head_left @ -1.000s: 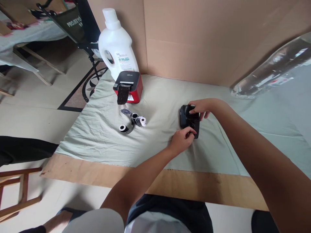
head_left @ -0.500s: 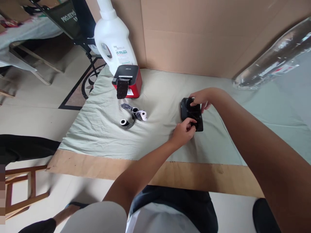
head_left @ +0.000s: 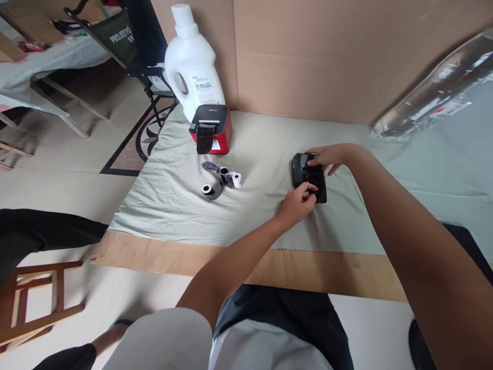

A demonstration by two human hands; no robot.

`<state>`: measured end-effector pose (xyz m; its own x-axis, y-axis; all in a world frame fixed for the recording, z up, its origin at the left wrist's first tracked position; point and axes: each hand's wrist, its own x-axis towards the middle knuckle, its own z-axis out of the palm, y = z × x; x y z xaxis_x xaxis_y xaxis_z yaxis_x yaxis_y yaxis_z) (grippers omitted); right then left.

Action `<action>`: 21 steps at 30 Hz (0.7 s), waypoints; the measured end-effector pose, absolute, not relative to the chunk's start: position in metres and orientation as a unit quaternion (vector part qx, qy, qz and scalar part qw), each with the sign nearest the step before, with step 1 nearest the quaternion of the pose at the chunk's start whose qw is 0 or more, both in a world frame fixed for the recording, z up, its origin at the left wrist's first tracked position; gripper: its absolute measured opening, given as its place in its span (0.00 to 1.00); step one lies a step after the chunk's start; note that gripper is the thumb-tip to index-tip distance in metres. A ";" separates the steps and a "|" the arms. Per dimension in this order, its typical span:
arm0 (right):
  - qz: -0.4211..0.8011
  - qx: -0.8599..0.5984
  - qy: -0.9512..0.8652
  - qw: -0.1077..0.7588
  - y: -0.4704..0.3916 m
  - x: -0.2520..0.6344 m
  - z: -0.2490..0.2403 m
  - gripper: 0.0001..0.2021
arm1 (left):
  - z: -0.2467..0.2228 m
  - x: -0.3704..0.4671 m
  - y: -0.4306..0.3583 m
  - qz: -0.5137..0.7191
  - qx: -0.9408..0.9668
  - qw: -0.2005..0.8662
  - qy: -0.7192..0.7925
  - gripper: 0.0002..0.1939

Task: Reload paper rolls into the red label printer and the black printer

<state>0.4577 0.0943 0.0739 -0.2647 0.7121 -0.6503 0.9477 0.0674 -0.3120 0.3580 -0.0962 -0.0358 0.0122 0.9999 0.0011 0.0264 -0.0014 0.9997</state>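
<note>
A small black boxy device [head_left: 298, 172] lies on the cloth to the right of the table's middle, with a dark glossy part on its right side. My right hand [head_left: 332, 155] reaches over from the right, thumb on the far end of the device and fingers bent round its right edge. At the near end, my left hand [head_left: 297, 206] has its thumb and index finger close together against the glossy part. Whatever lies between those fingertips is too small and dark to make out. The hands partly cover the device.
A red and black printer [head_left: 221, 136] with a dark strip hanging from its front stands at the left. Before it lie small black-and-white rolls [head_left: 208, 189]. Behind are a white detergent bottle [head_left: 198, 67] and a cardboard wall [head_left: 300, 61]. A plastic-wrapped roll [head_left: 427, 97] lies far right.
The camera view has shifted, so the table's things appear further right. Both hands stay at the black device, with only small finger movements.
</note>
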 end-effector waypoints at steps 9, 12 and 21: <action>-0.325 0.619 0.707 0.104 0.087 0.459 0.069 0.43 | -0.037 0.355 -0.096 0.499 0.510 0.505 0.485 0.09; -0.324 0.617 0.712 0.085 0.088 0.460 0.066 0.40 | -0.037 0.355 -0.096 0.500 0.516 0.499 0.485 0.09; -0.342 0.634 0.688 0.092 0.074 0.464 0.070 0.42 | -0.035 0.356 -0.095 0.491 0.524 0.491 0.494 0.10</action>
<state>0.4637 0.0738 0.0705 -0.1791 0.8091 -0.5598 0.9347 -0.0376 -0.3534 0.3558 -0.0954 -0.0354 0.0305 0.9991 0.0289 0.0360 -0.0300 0.9989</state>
